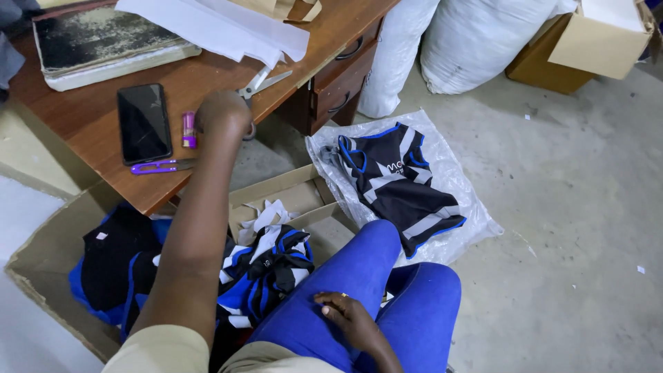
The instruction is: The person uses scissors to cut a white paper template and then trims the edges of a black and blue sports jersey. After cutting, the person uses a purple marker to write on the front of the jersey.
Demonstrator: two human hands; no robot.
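Your left hand (pixel 222 114) reaches up onto the desk (pixel 90 124) with its grip curled over the handles of the scissors (pixel 261 84), though you cannot tell whether the fingers have closed on them; a purple glue stick (pixel 188 130) stands just beside it. Your right hand (pixel 349 319) rests open on your blue-trousered thigh, holding nothing.

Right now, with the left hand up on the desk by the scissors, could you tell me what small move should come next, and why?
Probably close the left hand around the scissors handles and lift them: it already rests at the handles, blades pointing away toward the white paper. The right hand lies idle on the thigh.
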